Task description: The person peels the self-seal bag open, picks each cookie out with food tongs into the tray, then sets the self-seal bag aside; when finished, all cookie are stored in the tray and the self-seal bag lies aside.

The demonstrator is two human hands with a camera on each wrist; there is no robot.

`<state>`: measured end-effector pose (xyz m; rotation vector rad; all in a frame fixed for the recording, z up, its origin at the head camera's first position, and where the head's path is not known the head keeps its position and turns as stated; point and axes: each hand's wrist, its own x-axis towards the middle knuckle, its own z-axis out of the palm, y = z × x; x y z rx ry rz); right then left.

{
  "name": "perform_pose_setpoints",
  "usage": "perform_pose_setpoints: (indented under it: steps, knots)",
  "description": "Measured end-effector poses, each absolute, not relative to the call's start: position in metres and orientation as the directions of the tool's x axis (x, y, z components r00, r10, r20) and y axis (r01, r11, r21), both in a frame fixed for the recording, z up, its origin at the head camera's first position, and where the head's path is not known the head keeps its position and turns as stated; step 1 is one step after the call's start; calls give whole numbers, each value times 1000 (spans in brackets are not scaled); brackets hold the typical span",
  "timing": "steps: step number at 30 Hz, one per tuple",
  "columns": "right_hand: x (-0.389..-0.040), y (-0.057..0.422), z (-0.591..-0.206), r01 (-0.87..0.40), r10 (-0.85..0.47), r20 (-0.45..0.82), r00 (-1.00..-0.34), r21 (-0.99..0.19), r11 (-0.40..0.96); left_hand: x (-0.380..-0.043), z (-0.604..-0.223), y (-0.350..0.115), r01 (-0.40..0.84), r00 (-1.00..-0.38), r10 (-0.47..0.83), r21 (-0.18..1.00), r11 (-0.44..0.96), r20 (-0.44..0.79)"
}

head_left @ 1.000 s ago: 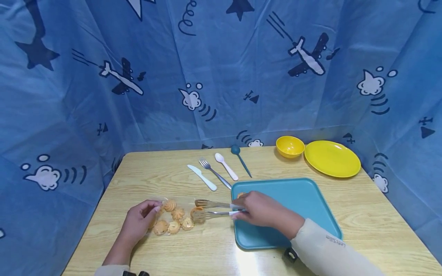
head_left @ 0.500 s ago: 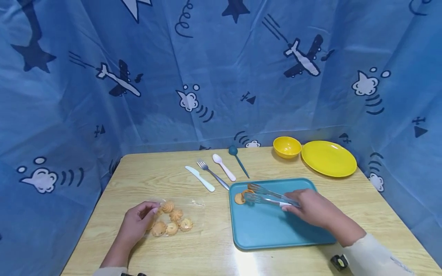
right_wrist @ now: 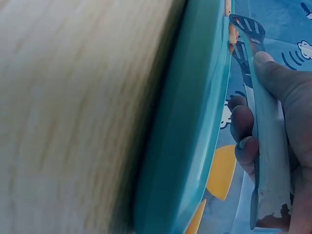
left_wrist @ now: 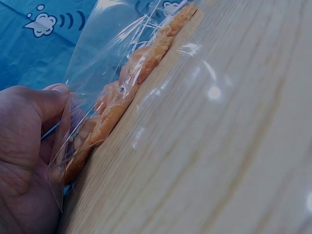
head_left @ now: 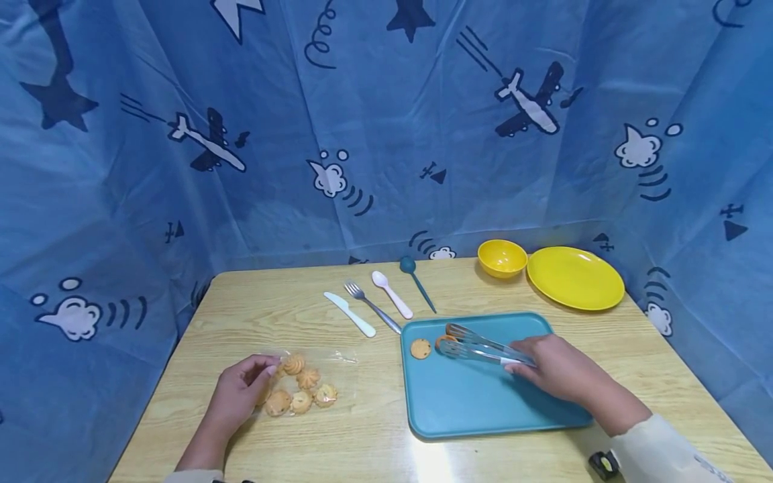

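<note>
My left hand (head_left: 244,389) pinches the edge of a clear plastic bag (left_wrist: 105,61) between thumb and fingers. Several cookies (head_left: 308,378) lie inside the bag, flat on the table. Over the teal tray (head_left: 459,406), my right hand (head_left: 555,365) grips a pair of metal serving tongs (right_wrist: 268,146) with slotted ends. An orange-brown cookie (head_left: 445,339) is at the tongs' tips, partly hidden by them, near the tray's far left part. Just left of it a round cookie (head_left: 420,348) rests on the tray.
Behind the bag and tray lie a pale knife (head_left: 350,314), a metal fork (head_left: 374,307), a white spoon (head_left: 392,295) and a dark teal spoon (head_left: 418,284). A yellow bowl (head_left: 502,259) and yellow plate (head_left: 576,278) stand at the back right. A blue curtain (head_left: 386,134) hangs behind the table.
My right hand has moved right from the bag to the tray, the tongs bringing a cookie along, then shifted slightly further right, away from the round cookie. My left hand stays at the bag.
</note>
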<state>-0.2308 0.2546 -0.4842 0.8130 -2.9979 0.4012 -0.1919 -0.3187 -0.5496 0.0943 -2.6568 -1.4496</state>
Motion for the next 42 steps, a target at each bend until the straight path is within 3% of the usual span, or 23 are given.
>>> perform_pose_setpoints:
  steps: [19,29,35,42]
  knots:
    - [-225,242,-481,-492,-484,97,-870,-247,835,-192,-550,-319,26,-992,-92,844,536,88]
    - [-227,161,-471,-663,-661,88,-745,-203,720,-191,-549,-317,9,-990,-113,836,548,85]
    - [-235,111,-474,-773,-775,64,-628,-168,612,-191,-549,-317,-16,-990,-127,831,555,66]
    - [-246,83,-477,-792,-806,8,-592,-188,581,-191,-546,-318,-8,-992,-110,836,548,63]
